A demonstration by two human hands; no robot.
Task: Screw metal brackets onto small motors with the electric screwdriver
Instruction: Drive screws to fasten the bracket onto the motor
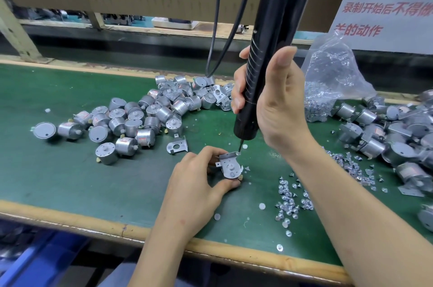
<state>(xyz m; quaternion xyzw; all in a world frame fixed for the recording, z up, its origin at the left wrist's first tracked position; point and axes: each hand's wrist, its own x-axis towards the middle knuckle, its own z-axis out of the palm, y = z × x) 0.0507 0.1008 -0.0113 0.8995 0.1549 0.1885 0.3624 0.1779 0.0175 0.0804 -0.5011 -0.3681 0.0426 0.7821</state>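
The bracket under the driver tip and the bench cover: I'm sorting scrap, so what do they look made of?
Bracket: looks like thin sheet metal, matte grey, folded, with punched holes. Bench cover: probably a rubbery or vinyl mat, dull green and scuffed; I cannot tell which.

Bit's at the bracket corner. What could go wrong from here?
The electric screwdriver in the right hand leans, so its bit may slip off the bracket toward the left hand beside it. Only that hand pinches the motor; torque could twist it loose. The right forearm, close above loose screws, might scatter them.
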